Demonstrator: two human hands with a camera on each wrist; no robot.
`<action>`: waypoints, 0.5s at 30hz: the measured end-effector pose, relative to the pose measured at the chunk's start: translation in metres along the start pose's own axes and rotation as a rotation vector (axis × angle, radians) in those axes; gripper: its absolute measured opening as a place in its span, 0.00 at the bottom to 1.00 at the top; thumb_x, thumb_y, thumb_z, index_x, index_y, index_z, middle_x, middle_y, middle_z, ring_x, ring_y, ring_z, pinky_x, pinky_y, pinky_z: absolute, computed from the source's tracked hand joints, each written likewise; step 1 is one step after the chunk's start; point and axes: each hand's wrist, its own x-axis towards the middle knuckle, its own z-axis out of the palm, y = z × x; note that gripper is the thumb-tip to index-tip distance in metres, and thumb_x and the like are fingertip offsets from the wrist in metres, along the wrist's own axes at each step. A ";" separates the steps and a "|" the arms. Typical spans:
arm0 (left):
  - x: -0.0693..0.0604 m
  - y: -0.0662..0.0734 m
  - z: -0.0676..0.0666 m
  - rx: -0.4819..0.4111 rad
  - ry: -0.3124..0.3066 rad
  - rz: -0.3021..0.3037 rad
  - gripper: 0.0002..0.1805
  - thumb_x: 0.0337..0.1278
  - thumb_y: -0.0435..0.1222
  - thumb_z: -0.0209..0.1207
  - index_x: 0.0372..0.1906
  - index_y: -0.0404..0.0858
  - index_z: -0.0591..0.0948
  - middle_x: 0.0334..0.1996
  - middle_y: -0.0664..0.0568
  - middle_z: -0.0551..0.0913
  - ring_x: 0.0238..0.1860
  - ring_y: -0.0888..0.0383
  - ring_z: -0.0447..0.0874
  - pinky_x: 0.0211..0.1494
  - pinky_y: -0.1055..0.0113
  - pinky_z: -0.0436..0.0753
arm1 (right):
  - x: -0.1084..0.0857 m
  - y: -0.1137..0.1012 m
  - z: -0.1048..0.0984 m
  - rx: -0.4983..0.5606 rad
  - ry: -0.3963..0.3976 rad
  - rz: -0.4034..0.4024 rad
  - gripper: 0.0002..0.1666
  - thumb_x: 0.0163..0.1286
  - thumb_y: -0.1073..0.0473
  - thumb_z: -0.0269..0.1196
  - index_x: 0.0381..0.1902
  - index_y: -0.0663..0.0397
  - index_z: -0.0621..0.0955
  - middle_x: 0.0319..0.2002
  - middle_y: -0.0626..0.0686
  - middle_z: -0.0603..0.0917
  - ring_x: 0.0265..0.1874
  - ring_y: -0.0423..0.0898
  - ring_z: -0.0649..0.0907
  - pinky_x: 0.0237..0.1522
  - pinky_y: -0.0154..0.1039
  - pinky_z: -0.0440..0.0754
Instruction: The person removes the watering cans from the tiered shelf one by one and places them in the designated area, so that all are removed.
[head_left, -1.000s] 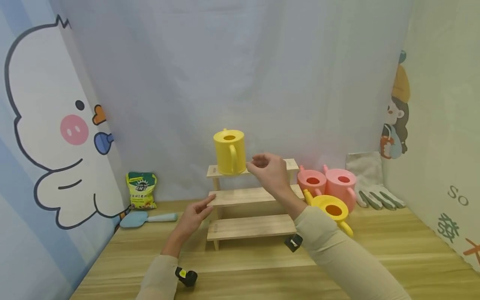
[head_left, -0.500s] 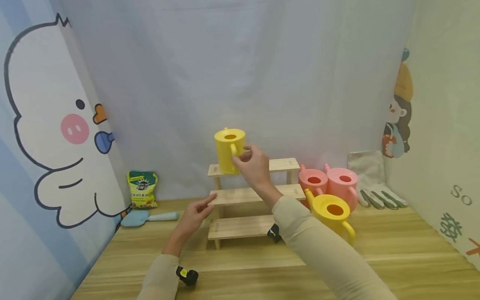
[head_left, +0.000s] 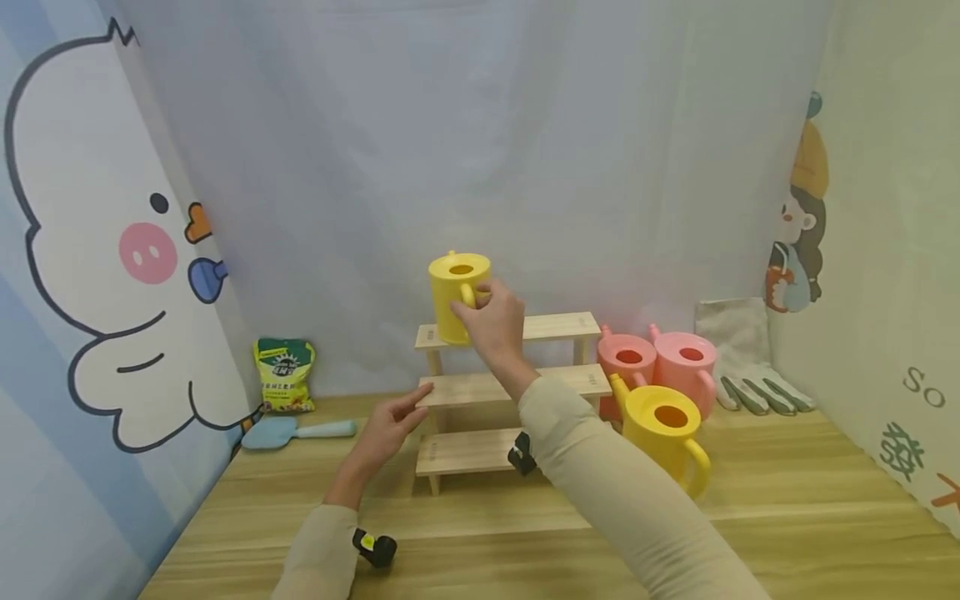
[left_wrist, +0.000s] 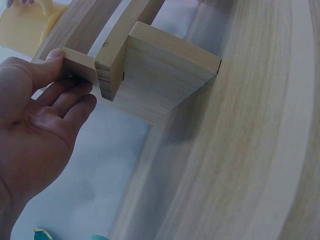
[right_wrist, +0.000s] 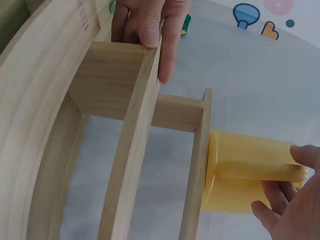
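Note:
A yellow watering can (head_left: 447,302) stands upright on the left part of the top tier of a three-tier wooden shelf (head_left: 551,383). My right hand (head_left: 495,323) holds it by the handle, thumb on one side and fingers on the other in the right wrist view; its base (right_wrist: 212,172) meets the top board there. My left hand (head_left: 384,431) pinches the left end of the middle tier, with the thumb (left_wrist: 54,61) against the wood and the other fingers curled beneath.
To the shelf's right stand a second yellow watering can (head_left: 660,429) and two pink ones, the nearer pink can (head_left: 682,367) beside garden gloves (head_left: 750,367). On the left lie a light-blue hand trowel (head_left: 296,432) and a green-yellow packet (head_left: 285,375). A curtain (head_left: 480,150) hangs behind.
My right hand has moved left from beside the watering can onto its handle. The can has hardly shifted. My left hand has stayed at the middle tier.

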 end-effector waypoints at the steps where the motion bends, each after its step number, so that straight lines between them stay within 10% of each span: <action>1: 0.000 0.000 0.000 0.003 -0.002 0.002 0.26 0.75 0.36 0.54 0.72 0.33 0.69 0.72 0.43 0.67 0.72 0.44 0.62 0.69 0.46 0.66 | 0.000 0.000 0.001 0.014 0.007 0.005 0.21 0.60 0.61 0.74 0.47 0.68 0.83 0.37 0.63 0.88 0.34 0.53 0.88 0.33 0.42 0.87; 15: 0.000 0.000 0.000 0.005 -0.007 -0.005 0.26 0.75 0.36 0.54 0.73 0.33 0.68 0.72 0.44 0.66 0.72 0.45 0.62 0.70 0.48 0.66 | 0.002 0.004 -0.005 0.023 0.094 0.056 0.19 0.63 0.60 0.71 0.51 0.61 0.87 0.39 0.61 0.89 0.34 0.51 0.89 0.33 0.41 0.87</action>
